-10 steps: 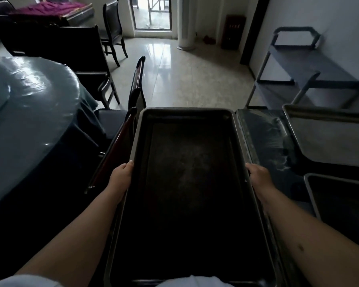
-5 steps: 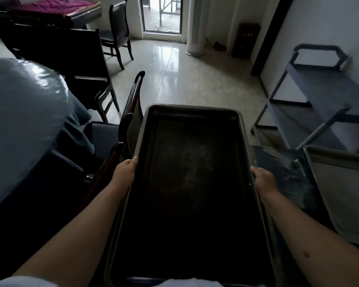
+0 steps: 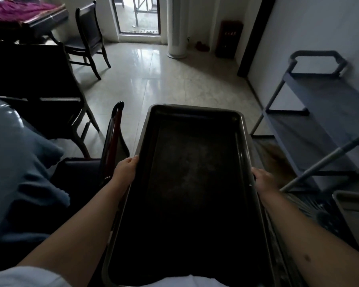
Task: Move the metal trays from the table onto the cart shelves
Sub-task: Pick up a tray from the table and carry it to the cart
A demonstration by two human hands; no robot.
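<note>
Centrally, a long rectangular metal tray (image 3: 195,183) is held out in front of the body, its short far end pointing toward the doorway (image 3: 138,15) and its near end reaching the white garment at the bottom edge. It is carried in the air over the floor, between a dark wooden chair (image 3: 112,141) on the left and the cart (image 3: 319,112) on the right, and touches neither. Its bottom is dark and dull, mottled with paler scuffs and stains near the middle, and is bordered by a raised, rolled rim with rounded corners that catches a little grey light. Nothing is seen lying in it. The left hand (image 3: 125,171) is clamped on the left long rim, thumb over the edge and fingers hidden beneath; the right hand (image 3: 264,180) is wrapped round the right long rim in the same way. The cart is grey, with open, bare shelves, a looped handle at its far end and pale tubular posts. Part of a second, lighter tray (image 3: 352,204) is seen at the right edge on a patterned table surface (image 3: 303,206). A blue-covered round table (image 3: 15,162) lies at the left. No brand, label or legible writing can be made out anywhere; small red marks on a dark box (image 3: 229,38) by the far wall are too blurred to be read.
</note>
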